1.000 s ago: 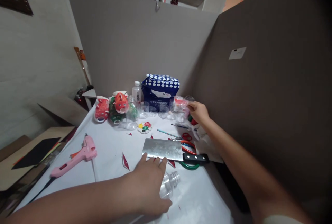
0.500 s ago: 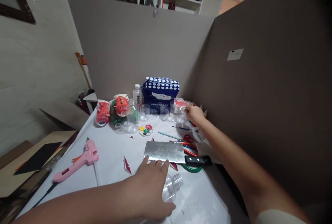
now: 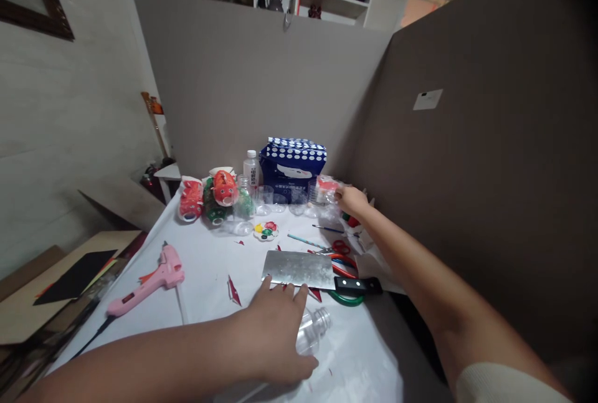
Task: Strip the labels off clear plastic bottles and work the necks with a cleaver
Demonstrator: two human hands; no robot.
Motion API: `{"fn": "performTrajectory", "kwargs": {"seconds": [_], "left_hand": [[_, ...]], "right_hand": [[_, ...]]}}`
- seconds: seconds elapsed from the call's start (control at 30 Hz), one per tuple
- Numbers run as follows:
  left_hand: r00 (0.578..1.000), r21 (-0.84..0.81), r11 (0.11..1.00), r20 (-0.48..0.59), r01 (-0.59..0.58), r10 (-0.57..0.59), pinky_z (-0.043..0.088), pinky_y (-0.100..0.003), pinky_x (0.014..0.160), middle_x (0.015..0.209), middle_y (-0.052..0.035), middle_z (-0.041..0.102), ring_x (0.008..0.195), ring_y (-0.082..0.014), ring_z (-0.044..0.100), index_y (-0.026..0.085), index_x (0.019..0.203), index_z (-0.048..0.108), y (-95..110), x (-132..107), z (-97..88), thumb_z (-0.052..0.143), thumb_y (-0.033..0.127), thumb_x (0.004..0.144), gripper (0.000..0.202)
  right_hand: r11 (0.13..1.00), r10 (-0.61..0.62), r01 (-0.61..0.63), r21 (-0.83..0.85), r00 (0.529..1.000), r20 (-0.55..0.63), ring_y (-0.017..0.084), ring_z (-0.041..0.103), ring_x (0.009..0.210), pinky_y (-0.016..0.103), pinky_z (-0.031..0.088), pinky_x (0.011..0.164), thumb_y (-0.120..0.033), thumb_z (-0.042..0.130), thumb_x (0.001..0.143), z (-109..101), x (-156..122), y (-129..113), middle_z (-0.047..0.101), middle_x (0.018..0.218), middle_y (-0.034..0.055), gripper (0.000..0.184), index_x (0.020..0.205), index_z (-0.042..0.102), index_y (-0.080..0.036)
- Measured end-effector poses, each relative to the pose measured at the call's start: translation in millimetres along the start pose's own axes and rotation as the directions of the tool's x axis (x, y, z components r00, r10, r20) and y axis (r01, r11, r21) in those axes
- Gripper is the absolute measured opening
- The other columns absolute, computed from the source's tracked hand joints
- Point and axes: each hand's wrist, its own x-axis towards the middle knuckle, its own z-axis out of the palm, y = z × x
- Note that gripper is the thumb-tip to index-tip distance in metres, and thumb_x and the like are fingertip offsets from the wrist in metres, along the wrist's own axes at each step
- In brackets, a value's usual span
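Observation:
My left hand [image 3: 281, 332] reaches over a clear plastic bottle [image 3: 309, 332] lying near the table's front, fingers on its far side and thumb on its near side. Part of the bottle is hidden under the palm. Just beyond my fingertips lies a cleaver [image 3: 299, 269] with a black handle. At the back right, my right hand [image 3: 354, 202] is closed at the fingertips beside a red-and-white item in clear plastic wrapping [image 3: 327, 185]. What sits between those fingers is too small to tell.
Left on the white table lies a pink glue gun [image 3: 148, 281]. Red-handled scissors [image 3: 340, 248] and a paint palette [image 3: 266, 231] lie beyond the cleaver. Red and green painted bottle figures [image 3: 225, 189] stand back left, near a blue bag [image 3: 292, 172]. A grey partition [image 3: 490, 141] borders the right.
The view has shifted slightly, so everything sits a little further right. Both hands have stayed nearly in place relative to the table.

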Motion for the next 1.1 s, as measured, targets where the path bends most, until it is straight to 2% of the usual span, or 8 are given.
{"fn": "performTrajectory", "kwargs": {"seconds": [0.13, 0.5, 0.67, 0.8, 0.87, 0.93, 1.03, 1.1], "left_hand": [[1.0, -0.005, 1.0, 0.001, 0.003, -0.003, 0.011, -0.058, 0.113, 0.144, -0.0212, 0.04, 0.13, -0.0399, 0.038, 0.008, 0.148, 0.02, -1.2, 1.5, 2.5, 0.054, 0.059, 0.066, 0.103], [0.998, 0.023, 1.0, -0.064, -0.013, 0.014, 0.009, -0.06, 0.112, 0.143, -0.0199, 0.042, 0.132, -0.0402, 0.034, 0.011, 0.147, 0.025, -6.1, 2.4, 10.9, 0.054, 0.063, 0.065, 0.101], [1.0, 0.02, 1.0, -0.017, -0.009, 0.01, 0.009, -0.06, 0.112, 0.145, -0.0207, 0.039, 0.134, -0.0406, 0.031, 0.009, 0.147, 0.023, -3.2, 0.3, 2.8, 0.053, 0.06, 0.067, 0.1], [1.0, 0.029, 1.0, -0.002, 0.01, -0.01, 0.009, -0.059, 0.112, 0.147, -0.0223, 0.035, 0.136, -0.0399, 0.028, 0.008, 0.148, 0.019, -0.9, 0.5, -0.4, 0.051, 0.061, 0.067, 0.102], [1.0, 0.032, 0.999, -0.008, 0.018, -0.018, 0.008, -0.058, 0.112, 0.148, -0.0224, 0.033, 0.137, -0.0391, 0.026, 0.009, 0.149, 0.017, -1.2, 1.5, 1.7, 0.051, 0.062, 0.066, 0.104], [1.0, 0.03, 0.999, -0.011, 0.024, -0.024, 0.008, -0.057, 0.113, 0.148, -0.0222, 0.032, 0.138, -0.0382, 0.025, 0.009, 0.149, 0.014, -1.8, 2.6, 4.4, 0.051, 0.062, 0.066, 0.105], [0.999, 0.027, 0.999, -0.014, 0.029, -0.028, 0.008, -0.057, 0.113, 0.149, -0.0221, 0.031, 0.138, -0.0374, 0.025, 0.009, 0.149, 0.011, -1.4, 3.3, 6.3, 0.052, 0.061, 0.065, 0.107], [0.999, 0.031, 0.999, -0.012, 0.034, -0.033, 0.008, -0.057, 0.113, 0.149, -0.0222, 0.03, 0.138, -0.0374, 0.024, 0.009, 0.149, 0.01, -0.2, 3.2, 5.8, 0.052, 0.06, 0.065, 0.107]], "right_hand": [[1.0, -0.005, 0.005, 0.01, 1.0, 0.005, 0.02, 0.06, 0.098, 0.04, 0.051, 0.083, -0.034, 0.054, 0.09, 0.5, -2.4, -0.5, 0.058, 0.118, 0.0077, 0.031, 0.117, 0.056, -0.019], [0.995, -0.081, 0.084, 0.051, 0.996, -0.048, 0.019, 0.06, 0.098, 0.041, 0.051, 0.083, -0.034, 0.054, 0.091, -3.2, -13.2, 6.2, 0.059, 0.118, 0.0075, 0.03, 0.116, 0.057, -0.019], [0.99, -0.107, 0.117, 0.08, 0.987, -0.121, 0.019, 0.06, 0.097, 0.04, 0.052, 0.082, -0.034, 0.054, 0.09, -8.9, -16.0, 8.9, 0.059, 0.117, 0.0073, 0.029, 0.115, 0.057, -0.018], [0.985, -0.11, 0.137, 0.103, 0.966, -0.232, 0.02, 0.06, 0.098, 0.041, 0.051, 0.083, -0.035, 0.054, 0.091, -15.5, -21.4, 6.0, 0.059, 0.117, 0.0075, 0.03, 0.115, 0.057, -0.018], [0.978, -0.134, 0.172, 0.116, 0.951, -0.279, 0.02, 0.059, 0.1, 0.042, 0.051, 0.084, -0.035, 0.054, 0.091, -16.0, -26.4, -3.7, 0.058, 0.119, 0.0078, 0.03, 0.116, 0.056, -0.018], [0.959, -0.208, 0.252, 0.13, 0.936, -0.283, 0.02, 0.059, 0.1, 0.042, 0.05, 0.085, -0.034, 0.054, 0.091, -12.2, -32.4, -21.7, 0.058, 0.119, 0.0079, 0.03, 0.117, 0.056, -0.019], [0.901, -0.364, 0.402, 0.161, 0.905, -0.219, 0.02, 0.059, 0.099, 0.041, 0.051, 0.084, -0.034, 0.054, 0.091, 1.9, -38.4, -61.5, 0.058, 0.118, 0.0076, 0.029, 0.116, 0.057, -0.019], [0.871, -0.425, 0.454, 0.186, 0.888, -0.175, 0.02, 0.059, 0.101, 0.042, 0.051, 0.085, -0.034, 0.054, 0.091, 14.2, -36.2, -90.4, 0.057, 0.122, 0.008, 0.032, 0.119, 0.055, -0.019]]}}
